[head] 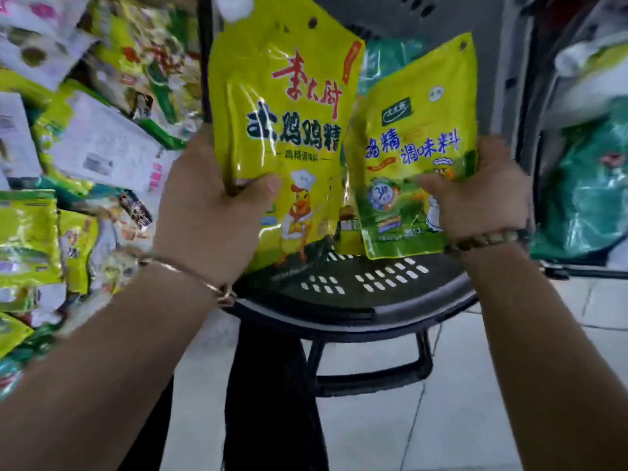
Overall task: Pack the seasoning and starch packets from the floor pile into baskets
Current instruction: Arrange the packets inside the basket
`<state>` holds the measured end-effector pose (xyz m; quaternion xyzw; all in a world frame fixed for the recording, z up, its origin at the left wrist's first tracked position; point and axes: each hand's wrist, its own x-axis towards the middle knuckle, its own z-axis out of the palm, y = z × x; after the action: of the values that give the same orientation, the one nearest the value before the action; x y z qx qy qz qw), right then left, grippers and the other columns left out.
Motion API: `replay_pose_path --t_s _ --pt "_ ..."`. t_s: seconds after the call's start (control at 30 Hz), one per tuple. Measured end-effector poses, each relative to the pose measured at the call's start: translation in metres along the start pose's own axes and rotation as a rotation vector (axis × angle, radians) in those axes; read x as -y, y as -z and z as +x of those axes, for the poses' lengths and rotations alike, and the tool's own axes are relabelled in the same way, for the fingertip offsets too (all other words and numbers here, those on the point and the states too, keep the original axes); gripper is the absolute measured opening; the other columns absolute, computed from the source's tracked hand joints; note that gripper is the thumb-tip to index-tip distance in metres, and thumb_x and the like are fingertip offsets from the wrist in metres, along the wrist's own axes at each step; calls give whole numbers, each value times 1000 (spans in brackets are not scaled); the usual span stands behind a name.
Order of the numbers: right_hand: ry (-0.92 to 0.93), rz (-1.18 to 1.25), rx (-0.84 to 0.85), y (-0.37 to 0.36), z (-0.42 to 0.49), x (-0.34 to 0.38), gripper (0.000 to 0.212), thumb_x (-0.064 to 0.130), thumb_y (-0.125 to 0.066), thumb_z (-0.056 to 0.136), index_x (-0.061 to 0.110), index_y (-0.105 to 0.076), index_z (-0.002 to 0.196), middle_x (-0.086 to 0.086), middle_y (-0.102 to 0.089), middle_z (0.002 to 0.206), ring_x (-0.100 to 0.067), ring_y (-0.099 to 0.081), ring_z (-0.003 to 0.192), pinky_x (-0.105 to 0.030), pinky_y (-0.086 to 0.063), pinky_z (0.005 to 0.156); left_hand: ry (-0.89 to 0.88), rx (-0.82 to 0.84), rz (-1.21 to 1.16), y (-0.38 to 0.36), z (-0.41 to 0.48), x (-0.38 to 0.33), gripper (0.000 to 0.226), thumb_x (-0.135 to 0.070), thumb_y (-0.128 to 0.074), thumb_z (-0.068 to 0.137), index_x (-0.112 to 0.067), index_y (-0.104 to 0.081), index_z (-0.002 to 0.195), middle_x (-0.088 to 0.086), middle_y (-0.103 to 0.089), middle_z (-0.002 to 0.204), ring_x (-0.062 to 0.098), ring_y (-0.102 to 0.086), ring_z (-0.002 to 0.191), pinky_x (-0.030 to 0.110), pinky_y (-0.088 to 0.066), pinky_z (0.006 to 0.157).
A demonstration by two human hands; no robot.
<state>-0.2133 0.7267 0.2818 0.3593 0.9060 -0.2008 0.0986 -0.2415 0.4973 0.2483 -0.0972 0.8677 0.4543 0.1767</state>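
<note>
My left hand (210,212) grips the lower left edge of a tall yellow chicken-seasoning packet (289,107) with red lettering and a duck chef picture. My right hand (482,192) holds a smaller yellow-green seasoning packet (418,130) with blue lettering, thumb on its front. Both packets stand upright, side by side, above a black plastic basket (356,300). The basket's near wall has slotted holes; more green packets show behind the held ones. The floor pile of packets (85,147) spreads to the left.
A second basket (557,270) at the right holds green and white bags (588,185). The black basket's handle (373,375) hangs toward me over pale floor tiles (458,419). A dark trouser leg (272,402) is below the basket.
</note>
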Motion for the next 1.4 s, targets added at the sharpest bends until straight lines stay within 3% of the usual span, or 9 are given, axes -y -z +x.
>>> replay_pose_path --t_s 0.23,0.5,0.63,0.77,0.83,0.93,1.1,1.27,1.4 --pt "-144 -2 121 -44 24 -52 46 34 -76 74 15 -56 112 -4 -63 112 -22 -59 96 -31 -43 76 174 83 73 -78 4 -9 39 -6 -57 87 -11 -51 125 6 -62 113 26 -56 107 25 -37 77" --pt "-334 24 358 -101 43 -83 55 25 -70 83 5 -45 127 -9 -53 129 -25 -52 118 -31 -43 92 623 217 12 -123 26 50 52 -20 -51 87 -6 -41 137 18 -47 137 32 -47 124 33 -41 100" --pt "-407 -27 434 -110 38 -84 65 30 -64 88 6 -28 137 -15 -45 138 -29 -46 126 -36 -41 96 653 33 42 -129 28 56 41 -13 -43 95 -16 -40 136 13 -49 132 28 -49 118 27 -39 86" --pt "-174 -105 192 -110 32 -81 82 13 -65 84 15 -13 148 -11 -30 149 -29 -38 132 -41 -36 103 223 49 291 -122 13 49 81 -12 -62 82 -11 -15 148 15 -28 149 31 -31 135 38 -30 111" --pt "63 -262 107 -112 28 -75 91 14 -66 82 20 -7 151 -11 -11 157 -29 -18 142 -45 -21 112 -18 37 521 -120 4 47 89 -8 -60 84 -8 -1 150 18 -2 157 32 -5 145 31 -5 117" --pt "209 -414 332 -129 25 -73 98 25 -68 83 27 2 150 -11 16 157 -32 11 144 -54 -3 113 -288 106 812 -123 3 53 81 -1 -48 90 -18 3 151 19 13 156 34 10 144 42 4 115" --pt "132 -477 532 -155 33 -77 119 22 -76 78 32 23 144 -11 35 150 -37 25 139 -65 -1 108 -179 383 983 -142 25 82 76 -34 -46 96 -13 3 151 26 9 154 47 2 141 52 -13 114" --pt "88 -513 510 -159 31 -67 120 26 -74 79 28 28 143 -15 35 149 -39 25 138 -64 -1 108 -3 514 976 -147 32 73 82 -32 -49 96 -18 11 150 21 19 154 44 11 142 53 -3 115" --pt "80 -470 493 -154 32 -64 110 24 -71 82 28 19 147 -13 29 152 -36 19 141 -56 -1 114 -23 633 948 -129 42 51 82 -20 -57 92 -14 0 151 23 18 154 45 -1 142 53 -20 111"
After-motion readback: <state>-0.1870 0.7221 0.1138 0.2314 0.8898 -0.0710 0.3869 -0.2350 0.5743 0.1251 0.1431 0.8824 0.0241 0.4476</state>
